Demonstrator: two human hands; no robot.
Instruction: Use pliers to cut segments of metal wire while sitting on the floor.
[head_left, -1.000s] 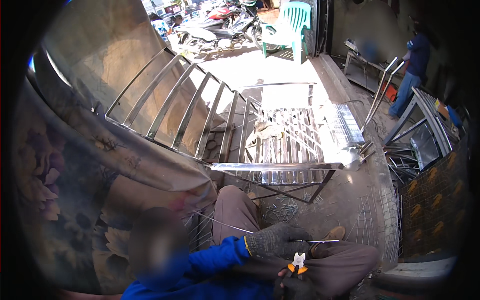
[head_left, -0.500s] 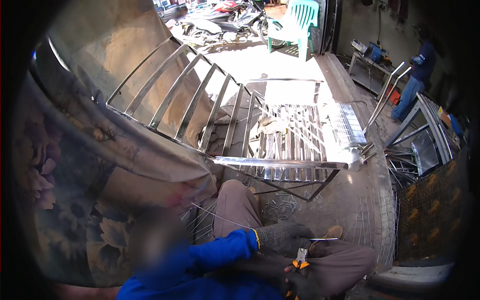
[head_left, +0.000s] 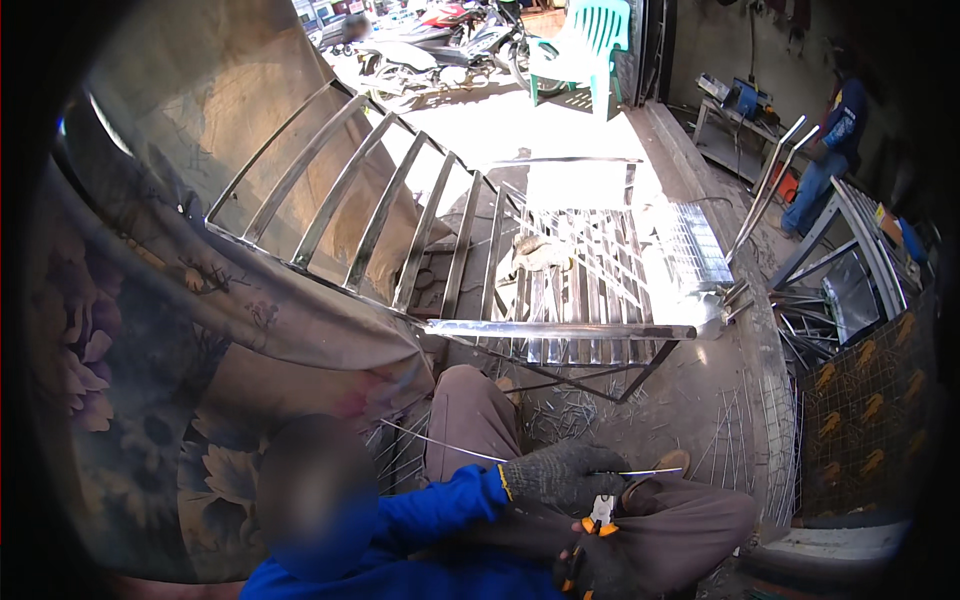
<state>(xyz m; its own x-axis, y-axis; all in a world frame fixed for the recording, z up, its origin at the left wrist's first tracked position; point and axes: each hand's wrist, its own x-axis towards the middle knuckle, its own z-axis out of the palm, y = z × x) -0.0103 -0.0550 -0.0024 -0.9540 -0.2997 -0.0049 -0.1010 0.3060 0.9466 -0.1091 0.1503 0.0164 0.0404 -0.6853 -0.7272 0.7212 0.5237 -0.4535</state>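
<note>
A thin metal rod (head_left: 440, 441) runs through my left hand (head_left: 565, 472), which wears a grey knit glove with a yellow cuff edge and is closed round it. One end of the rod sticks out to the right, above my knee. Just below, my right hand (head_left: 605, 572), in a dark glove, is wrapped round cutting pliers (head_left: 601, 518) with orange and black handles. The pliers' jaws point up toward the left hand, a little below the rod's right part; whether they touch it I cannot tell. Both hands are over my brown-trousered legs.
Ahead stands a slatted metal frame (head_left: 560, 328), with a cloth or glove (head_left: 540, 252) on its slats. Cut metal bits (head_left: 570, 415) litter the floor. A wire grid (head_left: 695, 245) lies beside the frame. Farther off are a green chair (head_left: 590, 50), motorbikes (head_left: 440, 55) and a person (head_left: 835, 140) near a bench.
The rod's right end now tilts slightly upward. My right hand has shifted a little with the pliers. The person at the back right has changed posture slightly.
</note>
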